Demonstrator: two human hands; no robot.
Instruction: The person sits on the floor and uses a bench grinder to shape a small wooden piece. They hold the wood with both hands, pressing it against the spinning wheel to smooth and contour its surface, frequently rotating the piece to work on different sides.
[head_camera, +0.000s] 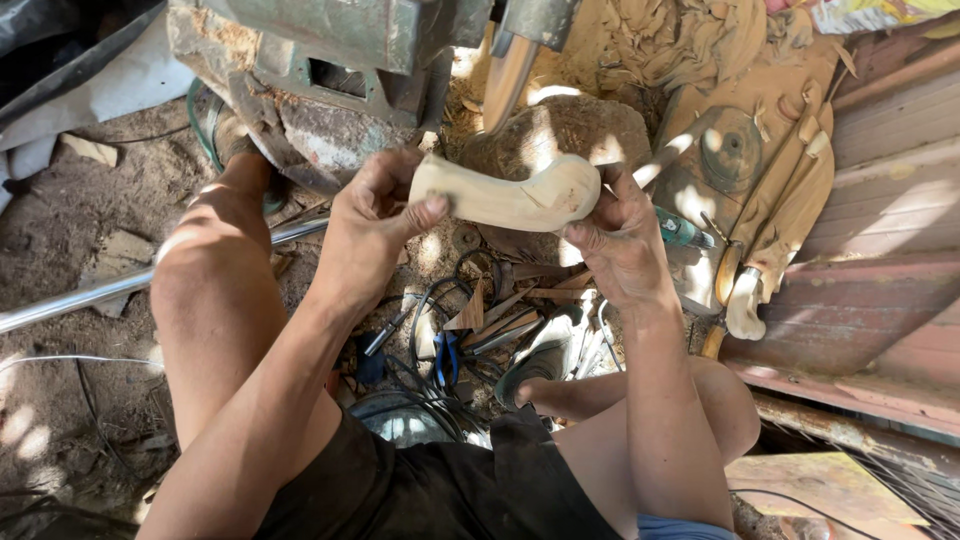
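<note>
Head view: dirt workshop floor strewn with wood shavings. One pale carved wooden piece (510, 195) held just below green metal machine (330, 60), long axis horizontal, bulbous end pointing right. Two hands: left hand (375, 215) and right hand (620, 240), fingers pinching its ends. Two similar carvings (770, 230) lie right of machine.

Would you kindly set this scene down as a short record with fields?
Left hand: left hand grips one end of the carved wooden piece
Right hand: right hand holds its rounded end
Piece: pale, curved, held level over the knees
Behind: wood block, green machine
Below: cables and hand tools on dusty ground
</note>
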